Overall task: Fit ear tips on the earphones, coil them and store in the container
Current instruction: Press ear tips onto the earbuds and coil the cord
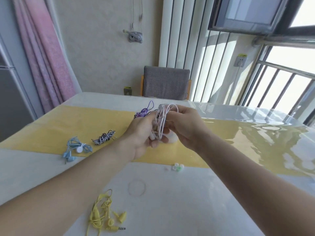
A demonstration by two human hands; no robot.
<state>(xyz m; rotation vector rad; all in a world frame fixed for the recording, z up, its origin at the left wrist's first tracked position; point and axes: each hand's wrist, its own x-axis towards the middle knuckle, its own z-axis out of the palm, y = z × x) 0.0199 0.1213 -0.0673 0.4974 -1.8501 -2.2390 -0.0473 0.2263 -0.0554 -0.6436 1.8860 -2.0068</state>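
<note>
Both hands up over the worktop (170,210), mid-frame. Left hand (144,133) has fingers curled around a loose bundle of thin pale pink earphones (161,121); the cable runs in long oval loops over the fingers, smooth rounded earbuds hanging at the bottom near the fingertips. Right hand (184,123) pinches the top of the same loops.

Worktop is glossy white with a clear glassy sheet, strong window glare on the right, and a flat matte yellow band across it.

On the yellow band:
- blue earphones (76,148), loose coil, white round clip
- black-and-white striped earphones (104,137), tight knotted bundle
- purple earphones (144,110), partly hidden behind the left hand

On the white part:
- yellow earphones (102,212), uncoiled, tangled, metal jack at the near edge
- small translucent white and green ear tips (177,167), soft domes in a cluster
- clear thin ring (136,187), lying flat

Can't make out the container.
</note>
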